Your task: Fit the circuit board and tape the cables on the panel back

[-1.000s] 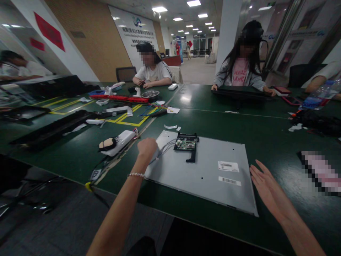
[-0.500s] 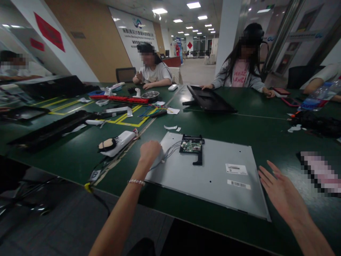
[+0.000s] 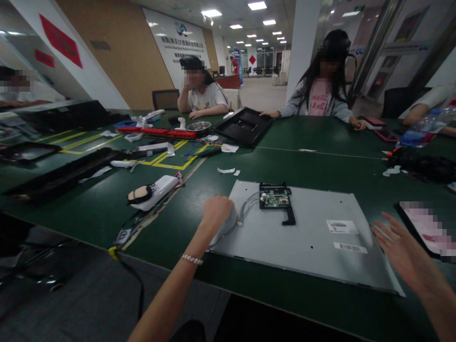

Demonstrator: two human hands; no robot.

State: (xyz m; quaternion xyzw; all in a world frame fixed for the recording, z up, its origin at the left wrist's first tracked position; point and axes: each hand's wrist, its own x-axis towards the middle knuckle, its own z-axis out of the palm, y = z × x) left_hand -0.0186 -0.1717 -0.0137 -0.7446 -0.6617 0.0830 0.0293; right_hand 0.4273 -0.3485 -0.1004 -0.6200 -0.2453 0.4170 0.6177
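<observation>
We have a grey metal panel lying on the green table right in front of us, between our two hands and near the table's front edge. Our left hand is curled at the panel's left side, knuckles up, though we cannot tell whether its fingers pinch the rim or merely rest there. Our right hand is loose, fingers spread at the right rim, grasping nothing that we can see; whether the fingertips touch the metal is unclear. We judge the grey cables most at risk: they run from the circuit board towards our left hand, so a careless tug there could strain their connector. The board sits exposed in its black bracket, and a knock could damage it. With one side poorly held, the panel could tilt or slip if raised, and pushing it rightwards could bring its corner or our hand against the phone
</observation>
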